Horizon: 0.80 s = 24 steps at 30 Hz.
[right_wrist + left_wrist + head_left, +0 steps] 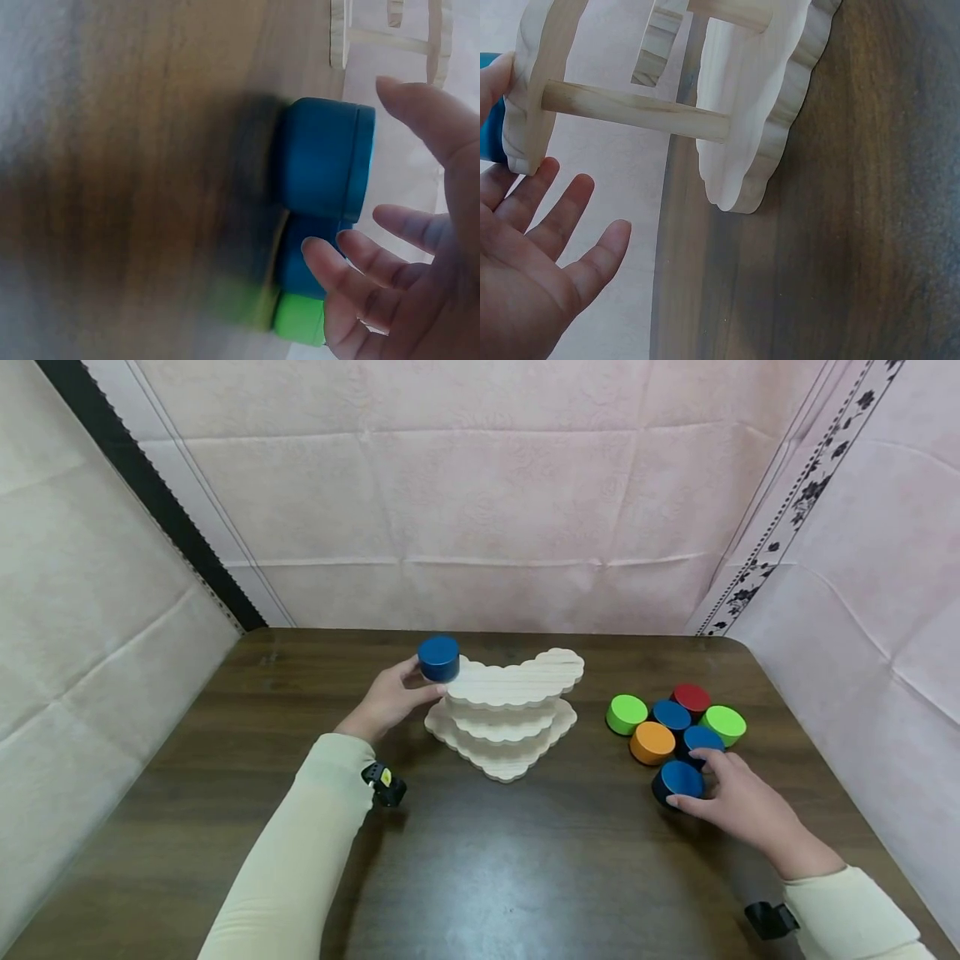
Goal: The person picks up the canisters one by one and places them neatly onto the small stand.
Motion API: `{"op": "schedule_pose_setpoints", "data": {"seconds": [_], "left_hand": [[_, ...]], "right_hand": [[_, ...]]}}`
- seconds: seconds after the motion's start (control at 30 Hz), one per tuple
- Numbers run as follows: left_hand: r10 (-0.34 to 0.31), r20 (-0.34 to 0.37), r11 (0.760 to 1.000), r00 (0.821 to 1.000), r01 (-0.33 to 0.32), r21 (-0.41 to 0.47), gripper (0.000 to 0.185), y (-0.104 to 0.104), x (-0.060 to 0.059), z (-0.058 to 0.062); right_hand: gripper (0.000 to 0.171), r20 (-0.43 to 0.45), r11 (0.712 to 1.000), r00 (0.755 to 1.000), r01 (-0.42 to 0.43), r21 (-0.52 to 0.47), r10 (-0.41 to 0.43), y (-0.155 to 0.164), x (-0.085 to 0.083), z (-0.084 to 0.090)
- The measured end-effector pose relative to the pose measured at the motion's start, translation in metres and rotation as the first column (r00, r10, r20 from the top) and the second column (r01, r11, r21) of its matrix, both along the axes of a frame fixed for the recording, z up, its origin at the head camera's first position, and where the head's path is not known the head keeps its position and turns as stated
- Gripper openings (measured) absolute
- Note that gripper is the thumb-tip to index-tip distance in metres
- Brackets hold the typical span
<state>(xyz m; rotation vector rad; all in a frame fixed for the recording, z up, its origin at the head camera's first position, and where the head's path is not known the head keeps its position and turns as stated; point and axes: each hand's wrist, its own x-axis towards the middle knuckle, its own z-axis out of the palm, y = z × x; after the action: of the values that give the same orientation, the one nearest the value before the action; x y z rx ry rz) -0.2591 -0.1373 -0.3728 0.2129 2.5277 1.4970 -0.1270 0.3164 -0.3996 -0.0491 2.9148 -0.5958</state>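
The blue round wooden disc [438, 658] sits at the left edge of the tiered scalloped pale-wood stand's [517, 681] top shelf, pinched by the left hand [386, 702]. The right hand [738, 802], fingers loosely spread, touches another blue disc [677, 779] on the dark wooden table [480, 860]. Set so near the edge, the pinched disc could tip off, or the stand could shift.
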Motion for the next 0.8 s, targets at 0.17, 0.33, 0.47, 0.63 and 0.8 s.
{"op": "schedule_pose_setpoints", "data": {"seconds": [0.17,0.33,0.47,0.63,0.8], "left_hand": [[0.006,0.011,1.000,1.000,-0.006,-0.004,0.080,0.001,0.001,0.001],[0.012,0.019,1.000,1.000,-0.012,-0.008,0.080,-0.001,0.001,0.001],[0.013,0.015,1.000,1.000,-0.013,-0.009,0.080,-0.003,0.001,0.001],[-0.001,0.009,1.000,1.000,0.001,-0.009,0.080,-0.002,0.000,0.001],[-0.008,0.007,1.000,1.000,0.008,0.001,0.080,0.000,-0.001,0.001]], "right_hand": [[0.093,0.011,0.999,1.000,-0.010,-0.052,0.011,0.004,-0.001,-0.006],[0.091,0.023,0.994,1.000,-0.014,-0.106,0.016,0.007,-0.004,-0.011],[0.088,0.028,0.988,0.999,-0.019,-0.155,0.024,0.009,-0.007,-0.015],[0.086,0.018,0.981,0.999,-0.037,-0.188,0.041,0.014,-0.009,-0.020],[0.084,0.025,0.974,0.998,-0.045,-0.223,0.052,0.017,-0.009,-0.022]]}}
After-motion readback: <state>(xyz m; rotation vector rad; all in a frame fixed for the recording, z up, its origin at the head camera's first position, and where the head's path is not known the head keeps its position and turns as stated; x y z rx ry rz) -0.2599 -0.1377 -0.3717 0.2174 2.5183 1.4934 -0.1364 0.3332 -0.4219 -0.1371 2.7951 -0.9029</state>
